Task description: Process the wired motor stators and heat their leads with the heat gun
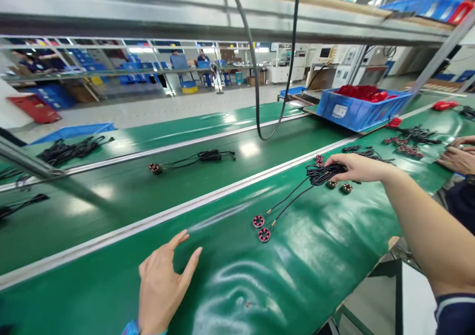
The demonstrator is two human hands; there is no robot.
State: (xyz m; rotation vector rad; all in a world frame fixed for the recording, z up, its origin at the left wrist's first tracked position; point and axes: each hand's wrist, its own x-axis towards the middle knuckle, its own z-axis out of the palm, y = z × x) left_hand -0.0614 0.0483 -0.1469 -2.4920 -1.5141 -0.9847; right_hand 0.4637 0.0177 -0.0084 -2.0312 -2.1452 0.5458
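The left hand (161, 288) hovers low and near, palm down with fingers spread loosely, while the right arm stretches far forward, its right hand (356, 167) curled closed.

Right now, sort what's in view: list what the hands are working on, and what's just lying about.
In hand:
right hand gripping coiled black cable bundle
its two red round motors
left hand, empty

Lying about:
blue plastic bin
cable set on far belt
hanging black hose

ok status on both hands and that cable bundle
Right hand gripping black cable bundle. Left hand open, flat over green belt. Two red round parts trail on the leads.
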